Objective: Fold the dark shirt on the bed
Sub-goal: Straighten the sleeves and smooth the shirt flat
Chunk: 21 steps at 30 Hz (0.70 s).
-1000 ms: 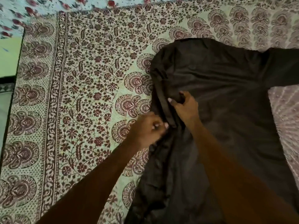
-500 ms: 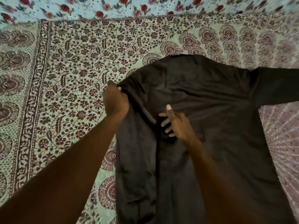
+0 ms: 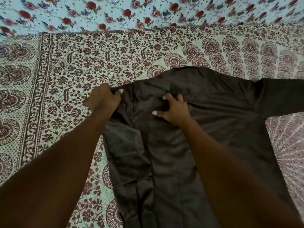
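Both arms are stretched forward over the bed. The left hand [image 3: 104,101] is closed in a grip on the dark shirt [image 3: 205,129] at its left shoulder edge; the right hand [image 3: 174,108] is clawed on bunched cloth near the collar. The hem is cut off below, 1 sleeve at the right. The shirt is laid on the patterned bedsheet [image 3: 65,76], its long axis pointing away.

Dim, even indoor light with no glare; motion blur smears the rose-print fabric [image 3: 148,12] at top, and wide-angle distortion bends the edges.
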### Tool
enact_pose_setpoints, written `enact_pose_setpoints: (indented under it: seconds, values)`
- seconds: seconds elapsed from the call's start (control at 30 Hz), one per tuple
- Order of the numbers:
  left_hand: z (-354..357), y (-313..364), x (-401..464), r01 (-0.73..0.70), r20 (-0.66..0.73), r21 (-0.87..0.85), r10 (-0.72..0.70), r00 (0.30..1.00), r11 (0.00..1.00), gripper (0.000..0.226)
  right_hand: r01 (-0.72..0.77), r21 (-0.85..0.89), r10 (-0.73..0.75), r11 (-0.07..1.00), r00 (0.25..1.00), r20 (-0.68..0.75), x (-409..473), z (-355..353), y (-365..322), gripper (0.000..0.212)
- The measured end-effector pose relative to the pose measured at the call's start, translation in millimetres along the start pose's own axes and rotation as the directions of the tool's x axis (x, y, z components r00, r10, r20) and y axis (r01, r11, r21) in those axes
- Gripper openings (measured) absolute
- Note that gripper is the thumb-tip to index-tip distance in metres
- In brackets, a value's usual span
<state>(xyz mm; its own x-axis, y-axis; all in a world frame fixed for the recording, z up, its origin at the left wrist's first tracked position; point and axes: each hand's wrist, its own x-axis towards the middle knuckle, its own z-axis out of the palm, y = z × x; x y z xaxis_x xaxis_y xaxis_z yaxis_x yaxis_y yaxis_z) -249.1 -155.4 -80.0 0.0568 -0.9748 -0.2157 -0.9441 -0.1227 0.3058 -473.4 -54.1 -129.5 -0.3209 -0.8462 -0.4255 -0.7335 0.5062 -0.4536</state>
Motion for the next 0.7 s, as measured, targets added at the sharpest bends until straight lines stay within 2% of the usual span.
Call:
enact_pose_setpoints:
  seconds: [0.03,0.07,0.1,0.13,0.2,0.27,0.33,0.37,0.4,0.43,0.47,0.5,0.57,0.63,0.7]
  values:
    - [-5,-3,3,0.105,0.132,-0.088,-0.093,0.987,0.991,0.063,-0.006,-0.012,0.006,1.0,1.0,-0.019,0,3,-1,0.081]
    - [-11,-5,3,0.191,0.273,-0.185,-0.136,0.952,0.964,0.054,-0.021,-0.028,0.02,0.999,0.999,-0.028,1,5,-4,0.084]
    - [-17,-7,1,0.262,0.42,-0.282,-0.126,0.899,0.923,0.032,-0.034,-0.046,0.033,0.998,0.999,-0.034,1,5,-5,0.087]
    - [-22,-12,0,0.301,0.514,-0.319,-0.104,0.852,0.899,0.013,-0.046,-0.06,0.044,0.997,0.998,-0.037,1,7,-8,0.09]
    - [-28,-26,3,0.303,0.586,-0.315,-0.067,0.808,0.9,0.012,-0.052,-0.087,0.047,0.995,0.997,-0.062,1,10,-12,0.095]
    - [-27,-45,10,0.257,0.505,-0.331,-0.06,0.861,0.908,0.005,-0.062,-0.122,0.049,0.991,0.993,-0.104,-1,12,-15,0.098]
    - [-22,-57,16,0.156,0.238,-0.323,-0.079,0.968,0.934,0.014,-0.081,-0.144,0.062,0.986,0.989,-0.134,-3,13,-20,0.097]
    - [-22,-59,14,0.105,0.07,-0.26,-0.089,0.994,0.96,0.02,-0.089,-0.153,0.066,0.984,0.987,-0.147,-5,13,-23,0.095]
    - [-23,-58,12,0.077,-0.077,-0.181,-0.093,0.993,0.98,0.024,-0.1,-0.16,0.075,0.982,0.985,-0.156,-7,14,-26,0.094]
    - [-25,-55,9,0.077,-0.166,-0.134,-0.099,0.981,0.988,0.028,-0.117,-0.165,0.09,0.979,0.982,-0.163,-8,15,-29,0.093]
    - [-24,-53,9,0.099,-0.183,-0.14,-0.124,0.975,0.985,0.033,-0.137,-0.168,0.109,0.976,0.98,-0.166,-10,15,-32,0.092]
    - [-22,-53,11,0.142,-0.14,-0.189,-0.17,0.975,0.972,0.04,-0.156,-0.169,0.127,0.973,0.977,-0.17,-12,16,-35,0.091]
    - [-16,-58,19,0.236,0.012,-0.294,-0.244,0.97,0.926,0.049,-0.18,-0.168,0.149,0.969,0.972,-0.18,-15,18,-41,0.088]
    - [-15,-66,24,0.203,0.027,-0.284,-0.204,0.979,0.937,0.05,-0.196,-0.173,0.162,0.965,0.968,-0.19,-18,21,-43,0.083]
    - [-19,-75,29,0.076,-0.073,-0.124,-0.086,0.994,0.989,0.049,-0.202,-0.208,0.161,0.957,0.967,-0.2,-24,29,-42,0.078]
